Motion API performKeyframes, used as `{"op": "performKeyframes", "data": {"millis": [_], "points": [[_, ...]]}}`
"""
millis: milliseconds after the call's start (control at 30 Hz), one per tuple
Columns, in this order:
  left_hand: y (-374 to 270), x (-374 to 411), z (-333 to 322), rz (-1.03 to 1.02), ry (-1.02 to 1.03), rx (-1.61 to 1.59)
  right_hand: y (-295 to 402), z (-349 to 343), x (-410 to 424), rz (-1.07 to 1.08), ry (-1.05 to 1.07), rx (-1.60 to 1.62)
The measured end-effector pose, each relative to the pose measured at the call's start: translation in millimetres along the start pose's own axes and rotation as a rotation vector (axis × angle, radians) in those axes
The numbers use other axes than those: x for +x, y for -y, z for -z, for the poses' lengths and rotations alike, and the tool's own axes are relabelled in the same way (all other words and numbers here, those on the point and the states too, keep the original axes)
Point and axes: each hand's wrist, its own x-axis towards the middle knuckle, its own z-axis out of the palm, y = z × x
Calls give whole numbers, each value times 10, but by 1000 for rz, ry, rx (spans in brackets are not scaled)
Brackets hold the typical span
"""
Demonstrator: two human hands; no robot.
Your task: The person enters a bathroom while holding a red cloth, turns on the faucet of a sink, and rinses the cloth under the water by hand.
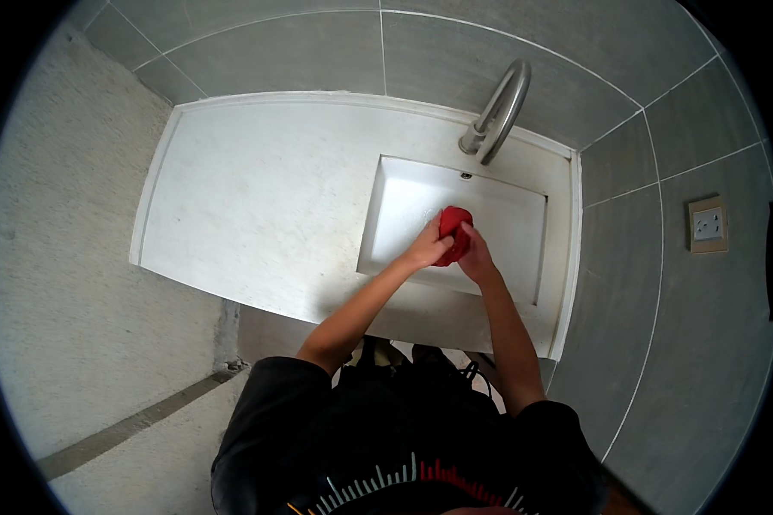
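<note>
A bunched red cloth (454,222) is held between both hands over the white sink basin (512,215). My left hand (430,246) grips its left side, with the thumb lying across the front. On the cloth's right side, my right hand (477,256) presses with its fingers against the folds. Some of the fingers are hidden behind the cloth. Behind the basin stands a curved metal faucet (512,96), its spout end above the basin's back edge.
The white countertop (257,193) extends left of the basin, with a raised rim along its back and sides. Grey tiled walls (296,55) enclose the back and right. A wall socket (707,224) is on the right wall. Rough plaster wall (90,257) lies left.
</note>
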Motion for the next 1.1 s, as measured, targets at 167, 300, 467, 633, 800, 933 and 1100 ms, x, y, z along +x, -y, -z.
{"op": "performKeyframes", "data": {"millis": [167,300,467,633,800,933,1100], "points": [[-362,-208,178,133,279,-185,194,-242,-192,-45,33,-299],[-447,-229,488,-425,186,578,163,-448,-208,-96,112,-177],[-1422,-85,657,-1101,137,1370,302,-308,-38,-197,159,-281],[-1400,466,678,-1314,492,1384,379,-338,72,-363,386,-245],[-1035,683,606,-1346,515,1563,413,-372,-67,-482,174,-315],[-757,693,338,-882,643,1611,332,-74,34,-381,68,-740],[-496,679,22,-150,649,1386,-19,294,99,145,-134,-1424]]}}
